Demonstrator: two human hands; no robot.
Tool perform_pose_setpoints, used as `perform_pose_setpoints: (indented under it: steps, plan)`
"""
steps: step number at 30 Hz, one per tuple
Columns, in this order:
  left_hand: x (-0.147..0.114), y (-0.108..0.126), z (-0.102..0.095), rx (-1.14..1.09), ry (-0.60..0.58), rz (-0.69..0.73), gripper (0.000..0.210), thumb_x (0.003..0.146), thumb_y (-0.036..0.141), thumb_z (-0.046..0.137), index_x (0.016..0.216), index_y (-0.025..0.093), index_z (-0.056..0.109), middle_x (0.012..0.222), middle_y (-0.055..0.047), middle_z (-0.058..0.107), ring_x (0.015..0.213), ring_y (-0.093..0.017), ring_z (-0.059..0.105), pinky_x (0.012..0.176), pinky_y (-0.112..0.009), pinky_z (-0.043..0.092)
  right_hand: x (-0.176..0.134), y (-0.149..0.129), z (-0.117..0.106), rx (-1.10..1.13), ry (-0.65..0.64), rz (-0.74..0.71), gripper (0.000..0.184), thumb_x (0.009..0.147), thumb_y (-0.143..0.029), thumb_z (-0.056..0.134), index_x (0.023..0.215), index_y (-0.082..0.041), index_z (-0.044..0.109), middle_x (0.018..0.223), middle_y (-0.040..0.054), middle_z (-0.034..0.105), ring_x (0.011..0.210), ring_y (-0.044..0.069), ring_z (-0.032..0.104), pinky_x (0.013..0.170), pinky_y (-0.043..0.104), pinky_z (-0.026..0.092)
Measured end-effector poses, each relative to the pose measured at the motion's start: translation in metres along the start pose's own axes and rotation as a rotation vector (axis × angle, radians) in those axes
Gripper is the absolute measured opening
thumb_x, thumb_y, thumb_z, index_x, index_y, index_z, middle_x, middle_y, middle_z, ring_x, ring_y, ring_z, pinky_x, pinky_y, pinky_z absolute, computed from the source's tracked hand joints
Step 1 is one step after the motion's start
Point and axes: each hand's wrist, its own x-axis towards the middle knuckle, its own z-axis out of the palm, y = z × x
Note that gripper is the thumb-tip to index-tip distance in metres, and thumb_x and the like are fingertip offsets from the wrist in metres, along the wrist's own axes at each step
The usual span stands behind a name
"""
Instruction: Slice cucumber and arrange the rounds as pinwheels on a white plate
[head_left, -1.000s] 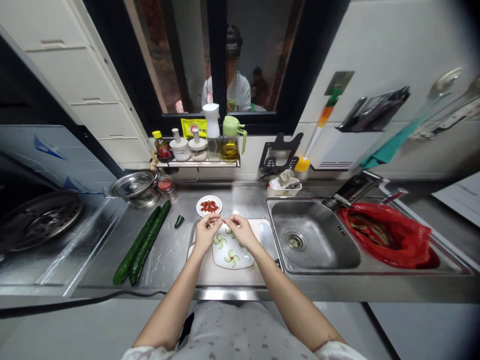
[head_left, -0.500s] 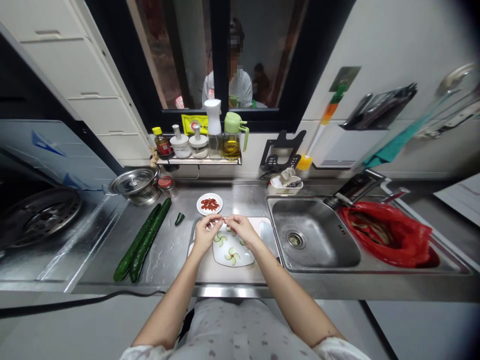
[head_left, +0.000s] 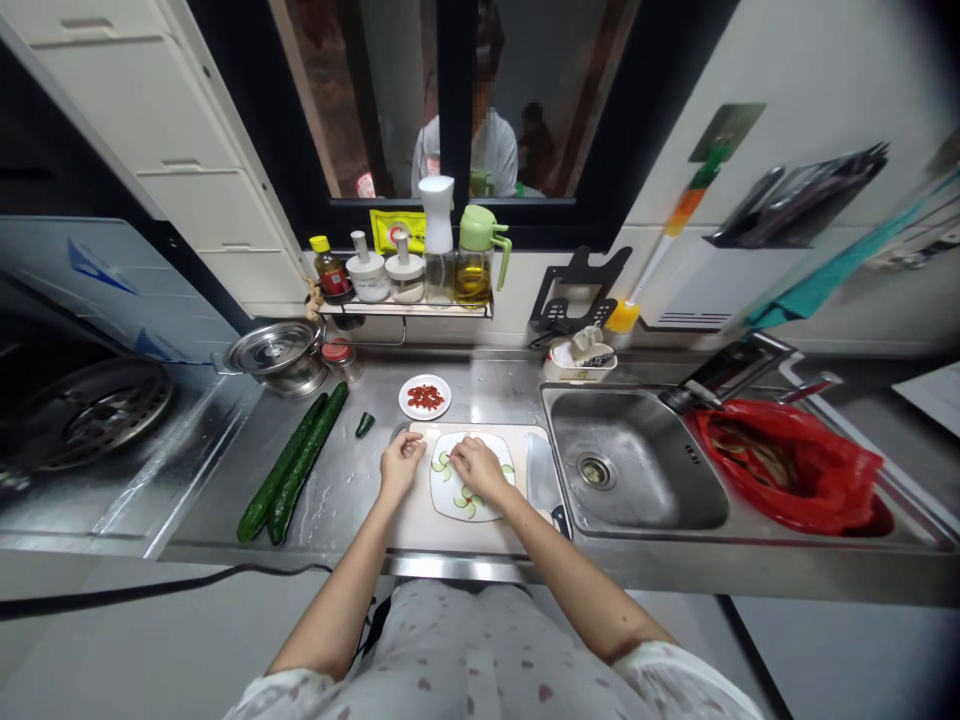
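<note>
My right hand is over the white plate, its fingers pinched beside a green cucumber-slice pinwheel; whatever is in the pinch is too small to make out. Another pinwheel with a red centre lies near the plate's front edge, and my right hand covers part of the arrangement. My left hand hovers at the plate's left side with thumb and fingertips together; anything between them is hidden. Behind the hands stands a small white dish of little red pieces.
Under the plate lies a cutting board, with a knife on its right side. Two cucumbers and a cut cucumber end are to the left. A sink and a red plastic bag are at right.
My hands, together above the plate's back edge before, have parted. The right one has come down over the plate, while the left has moved slightly left. The view has shifted a little.
</note>
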Motion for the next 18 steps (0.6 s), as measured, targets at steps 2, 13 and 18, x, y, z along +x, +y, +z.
perform_pose_setpoints:
  steps: [2,13,18]
  plan:
    - [-0.005,-0.003,0.003,0.073,-0.059,0.001,0.026,0.074,0.032,0.062,0.094,0.017,0.068,0.073,0.0,0.063,0.056,-0.009,0.049,0.059,-0.022,0.041,-0.001,0.001,0.006,-0.06,-0.042,-0.013,0.019,0.092,-0.027,0.048,0.091,-0.019,0.065,0.093,0.0051,0.06,0.091,0.017,0.049,0.074,0.026,0.035]
    - [-0.015,-0.009,0.02,0.382,-0.195,0.042,0.018,0.074,0.021,0.063,0.092,0.021,0.068,0.08,0.0,0.066,0.076,-0.013,0.058,0.071,-0.024,0.039,0.007,0.005,0.027,-0.263,-0.147,-0.074,0.023,0.094,-0.026,0.045,0.093,-0.017,0.066,0.096,0.0079,0.059,0.094,0.018,0.05,0.081,0.029,0.034]
    - [-0.014,-0.006,0.025,0.436,-0.195,0.038,0.016,0.076,0.023,0.063,0.091,0.022,0.067,0.08,0.0,0.064,0.082,-0.015,0.058,0.076,-0.025,0.038,0.008,0.004,0.029,-0.294,-0.156,-0.086,0.023,0.094,-0.024,0.044,0.092,-0.016,0.066,0.096,0.0086,0.06,0.093,0.019,0.05,0.082,0.029,0.034]
